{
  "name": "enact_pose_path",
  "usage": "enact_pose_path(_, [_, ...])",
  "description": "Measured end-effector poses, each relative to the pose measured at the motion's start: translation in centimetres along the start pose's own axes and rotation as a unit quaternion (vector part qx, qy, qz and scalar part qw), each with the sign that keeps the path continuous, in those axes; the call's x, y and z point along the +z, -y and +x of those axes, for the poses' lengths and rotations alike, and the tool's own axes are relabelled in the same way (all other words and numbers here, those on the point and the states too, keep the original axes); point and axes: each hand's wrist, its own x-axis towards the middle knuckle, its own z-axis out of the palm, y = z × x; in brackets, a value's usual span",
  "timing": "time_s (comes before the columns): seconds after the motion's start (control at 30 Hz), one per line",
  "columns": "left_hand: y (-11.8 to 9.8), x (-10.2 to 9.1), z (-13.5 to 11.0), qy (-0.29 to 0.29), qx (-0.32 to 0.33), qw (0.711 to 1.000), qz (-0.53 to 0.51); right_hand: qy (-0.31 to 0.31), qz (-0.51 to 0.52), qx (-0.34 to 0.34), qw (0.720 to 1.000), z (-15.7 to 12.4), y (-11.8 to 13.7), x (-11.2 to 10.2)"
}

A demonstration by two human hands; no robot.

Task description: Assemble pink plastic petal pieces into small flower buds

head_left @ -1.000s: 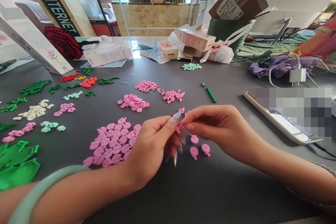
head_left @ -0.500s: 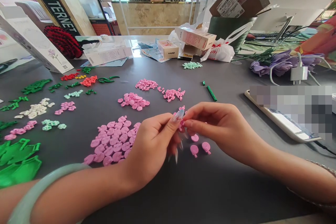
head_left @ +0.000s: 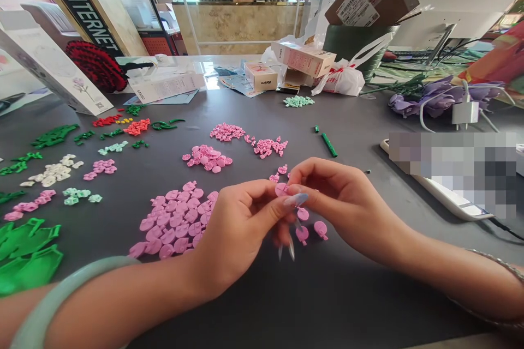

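Between the fingertips of both hands is a small pink plastic building piece [head_left: 281,190], round like a petal and partly hidden. My left hand [head_left: 241,223] pinches it from the left, its long-nailed thumb laid across the front. My right hand [head_left: 341,196] pinches the same piece from the right with thumb and index finger. Beside my left hand lies a large spread of pink petal pieces [head_left: 176,223]. Several loose pink petals [head_left: 320,230] rest below my right fingers. Just behind the fingertips sit a few small pink pieces [head_left: 282,169].
Farther back are heaps of pink parts [head_left: 208,158], mint parts [head_left: 298,101] and a green stick [head_left: 329,144]. Green leaf pieces [head_left: 30,270] and white parts [head_left: 55,170] lie at left. A phone [head_left: 442,191] borders the right; boxes [head_left: 305,58] and purple flowers [head_left: 442,98] stand behind.
My left thumb has slid right and down across the front of the piece. The pink petal's round face now shows between the fingers, and small pink pieces behind are more visible.
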Motion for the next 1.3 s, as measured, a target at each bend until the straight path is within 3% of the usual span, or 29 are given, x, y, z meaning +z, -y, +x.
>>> enact_pose_path(0.23, [0.06,0.11,0.10,-0.013,0.000,0.999,-0.038,0.043,0.069,0.026,0.996,-0.16,0.02,0.18])
enact_pose_path(0.5, [0.00,0.12,-0.12,-0.005,0.012,0.999,-0.031,0.054,0.096,-0.009,0.994,-0.01,0.01,0.31])
enact_pose_path(0.73, [-0.31,-0.06,-0.40,0.003,0.059,0.996,0.060,0.023,-0.014,-0.052,0.998,0.04,-0.08,-0.19])
enact_pose_path(0.93, [-0.34,0.10,-0.46,0.012,0.043,0.999,-0.012,-0.015,-0.132,-0.117,0.984,-0.04,-0.22,-0.48])
enact_pose_path(1.3, [-0.13,0.05,-0.11,-0.026,0.012,1.000,0.012,-0.092,-0.130,-0.127,0.979,-0.02,0.41,-0.49])
